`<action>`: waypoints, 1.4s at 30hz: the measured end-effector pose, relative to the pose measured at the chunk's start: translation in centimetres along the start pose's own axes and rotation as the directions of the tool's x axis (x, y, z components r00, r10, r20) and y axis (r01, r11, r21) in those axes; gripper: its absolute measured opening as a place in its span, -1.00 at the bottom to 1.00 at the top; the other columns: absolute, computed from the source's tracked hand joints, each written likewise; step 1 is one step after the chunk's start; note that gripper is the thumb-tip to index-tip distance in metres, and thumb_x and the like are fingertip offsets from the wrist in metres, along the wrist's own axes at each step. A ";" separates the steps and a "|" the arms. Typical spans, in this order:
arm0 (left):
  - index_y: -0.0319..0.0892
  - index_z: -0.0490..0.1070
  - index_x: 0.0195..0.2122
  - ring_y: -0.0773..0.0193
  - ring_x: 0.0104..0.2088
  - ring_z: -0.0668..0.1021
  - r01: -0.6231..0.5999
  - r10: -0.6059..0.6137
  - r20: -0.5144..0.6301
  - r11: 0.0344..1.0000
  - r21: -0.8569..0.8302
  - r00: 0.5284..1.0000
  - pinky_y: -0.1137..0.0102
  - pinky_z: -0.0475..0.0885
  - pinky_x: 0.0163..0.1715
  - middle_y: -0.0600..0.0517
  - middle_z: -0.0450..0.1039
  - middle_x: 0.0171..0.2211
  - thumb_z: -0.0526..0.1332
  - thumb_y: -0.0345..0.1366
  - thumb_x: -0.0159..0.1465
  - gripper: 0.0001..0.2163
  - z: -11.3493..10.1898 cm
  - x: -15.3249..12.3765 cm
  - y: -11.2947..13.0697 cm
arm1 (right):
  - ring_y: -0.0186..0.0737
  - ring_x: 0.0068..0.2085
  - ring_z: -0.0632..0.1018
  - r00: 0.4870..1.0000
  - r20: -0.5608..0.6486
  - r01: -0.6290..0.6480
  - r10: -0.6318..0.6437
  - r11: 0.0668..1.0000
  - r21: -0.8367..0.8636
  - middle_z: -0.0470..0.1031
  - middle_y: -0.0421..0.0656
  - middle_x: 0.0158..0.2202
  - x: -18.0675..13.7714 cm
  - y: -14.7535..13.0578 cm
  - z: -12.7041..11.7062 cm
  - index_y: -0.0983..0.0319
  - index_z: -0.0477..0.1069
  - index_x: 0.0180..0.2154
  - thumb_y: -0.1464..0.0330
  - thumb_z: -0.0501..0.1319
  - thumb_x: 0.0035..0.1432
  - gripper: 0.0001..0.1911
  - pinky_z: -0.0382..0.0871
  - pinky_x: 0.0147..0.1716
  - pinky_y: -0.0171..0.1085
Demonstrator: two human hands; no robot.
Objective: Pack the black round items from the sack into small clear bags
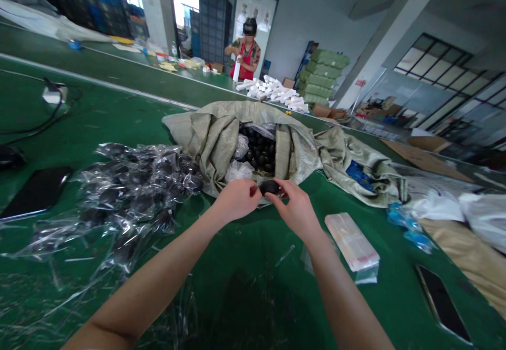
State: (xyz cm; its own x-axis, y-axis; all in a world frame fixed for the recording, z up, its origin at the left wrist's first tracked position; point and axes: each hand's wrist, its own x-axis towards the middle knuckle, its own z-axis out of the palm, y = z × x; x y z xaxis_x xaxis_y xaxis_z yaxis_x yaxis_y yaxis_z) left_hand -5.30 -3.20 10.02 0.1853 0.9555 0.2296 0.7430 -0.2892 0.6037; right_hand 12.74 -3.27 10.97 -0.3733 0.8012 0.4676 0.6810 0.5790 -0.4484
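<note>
Between my two hands, just in front of an open woven sack, is a small round black object. The fingers of my left hand are closed at its left side. My right hand pinches it from the right with thumb and forefinger. Inside the sack lie many similar black pieces among crumpled clear plastic. A heap of clear-bagged black pieces spreads over the table to the left. Beside my right forearm lies a stack of flat clear bags.
On the green table lie a phone at right and a dark tablet-like device at left. A second sack holds something blue. Across the table a person in a red apron stands behind white tubes.
</note>
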 end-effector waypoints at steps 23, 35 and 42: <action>-0.18 0.34 -0.60 0.30 -0.57 0.37 0.053 -0.054 0.002 0.983 -0.176 0.999 0.38 0.15 -0.53 0.05 0.35 -0.63 0.05 -0.28 0.19 -0.75 0.5 0.8 -0.6 | -0.13 -0.25 0.60 0.949 0.028 -0.313 0.315 0.947 -0.076 0.62 -0.10 -0.28 1.5 -0.7 0.8 0.21 0.53 -0.26 0.38 0.14 0.18 -0.81 0.42 -0.18 -0.17; -0.19 0.44 -0.55 0.21 -0.53 0.45 0.109 -0.110 -0.048 0.994 -0.026 0.993 0.38 0.23 -0.50 -0.07 0.47 -0.56 0.08 -0.25 0.21 -0.73 1.8 1.0 -1.2 | -0.10 -0.34 0.56 0.919 -0.208 -0.384 0.336 0.883 -0.269 0.54 -0.10 -0.41 1.5 -1.5 2.2 0.25 0.25 -0.12 0.47 0.11 0.07 -0.72 0.31 -0.32 -0.24; -0.19 0.46 -0.53 0.16 -0.50 0.49 0.133 -0.120 -0.102 0.984 0.122 0.987 0.36 0.24 -0.49 -0.12 0.50 -0.52 0.07 -0.21 0.23 -0.71 2.9 0.6 -0.8 | -0.06 -0.34 0.56 0.917 -0.154 -0.399 0.369 0.830 -0.388 0.52 -0.07 -0.40 1.9 -1.6 1.9 0.24 0.25 -0.13 0.46 0.13 0.06 -0.73 0.29 -0.32 -0.22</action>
State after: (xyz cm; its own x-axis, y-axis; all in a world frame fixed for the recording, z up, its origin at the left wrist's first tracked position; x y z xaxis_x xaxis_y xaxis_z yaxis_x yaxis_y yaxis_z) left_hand -3.94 -2.25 7.51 0.0276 0.9723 0.2322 0.8338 -0.1505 0.5312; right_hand 9.71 -2.38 11.10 0.0058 0.9249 0.3801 0.9593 0.1021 -0.2632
